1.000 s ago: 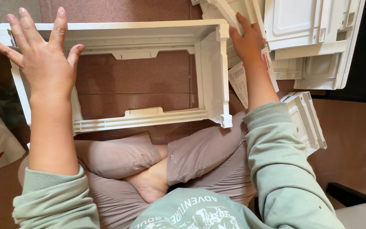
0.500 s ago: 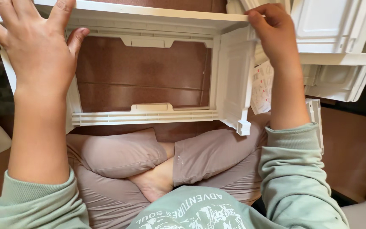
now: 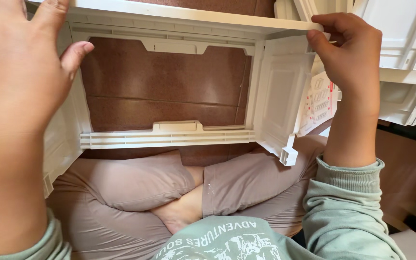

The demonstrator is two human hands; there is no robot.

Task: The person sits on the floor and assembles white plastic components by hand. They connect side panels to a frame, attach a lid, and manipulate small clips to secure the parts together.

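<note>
Lifted closer, white frame point(image 3: 169, 137): right hand point(image 3: 350, 58) pinches its corner, left hand point(image 3: 13, 62) spread flat.

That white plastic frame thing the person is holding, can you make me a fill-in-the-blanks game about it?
1. The white plastic frame has no bottom, so the ____ floor shows through it.
2. The right hand grips the frame at its far ____ corner.
3. The left hand lies against the frame's ____ side.
4. The person sits with legs ____ under the frame.

Missing words: brown; right; left; crossed
</note>
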